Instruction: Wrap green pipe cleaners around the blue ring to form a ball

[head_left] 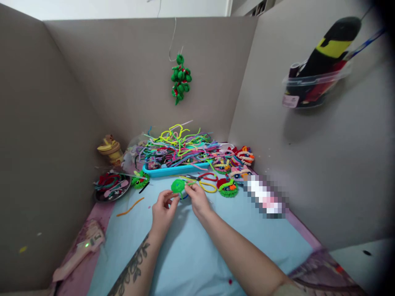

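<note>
Over the middle of the blue cloth, a round green coil of pipe cleaner (pixel 177 186) is held up between both hands. My left hand (pixel 165 205) pinches its lower edge, thumb and fingertips together. My right hand (pixel 199 200) closes on the coil's right side, where a green pipe cleaner end sticks out. A bit of blue shows just beneath the coil; what it belongs to is hidden. Scissors with red handles (pixel 208 177) and a yellow-handled pair (pixel 210 187) lie just beyond my right hand.
A blue tray (pixel 175 169) heaped with coloured pipe cleaners stands at the back. Finished fuzzy figures (pixel 227 186) sit at right, a metal bowl (pixel 112 196) and pink glue gun (pixel 83 248) at left. Grey panels enclose three sides; a plastic holder (pixel 314 88) hangs at right.
</note>
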Demonstrator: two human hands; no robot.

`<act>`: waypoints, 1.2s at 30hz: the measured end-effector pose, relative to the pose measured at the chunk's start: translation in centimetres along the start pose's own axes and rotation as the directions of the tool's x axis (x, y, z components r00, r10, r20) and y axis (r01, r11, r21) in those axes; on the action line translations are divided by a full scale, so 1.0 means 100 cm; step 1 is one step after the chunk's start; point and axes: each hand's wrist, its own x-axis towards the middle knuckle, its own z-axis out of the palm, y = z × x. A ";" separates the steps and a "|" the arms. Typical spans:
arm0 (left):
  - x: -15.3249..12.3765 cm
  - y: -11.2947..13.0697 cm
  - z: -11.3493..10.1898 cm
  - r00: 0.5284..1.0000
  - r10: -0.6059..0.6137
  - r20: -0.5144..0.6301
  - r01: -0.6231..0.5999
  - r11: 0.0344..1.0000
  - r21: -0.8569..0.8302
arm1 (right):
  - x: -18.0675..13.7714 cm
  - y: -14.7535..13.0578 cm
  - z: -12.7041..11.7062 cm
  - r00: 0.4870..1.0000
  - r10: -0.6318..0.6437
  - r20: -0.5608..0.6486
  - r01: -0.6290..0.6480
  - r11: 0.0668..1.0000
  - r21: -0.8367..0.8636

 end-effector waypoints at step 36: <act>0.004 0.002 0.000 0.968 -0.237 -0.084 0.198 0.924 -0.327 | -0.028 -0.018 0.013 0.865 -0.463 0.192 0.471 0.621 -0.627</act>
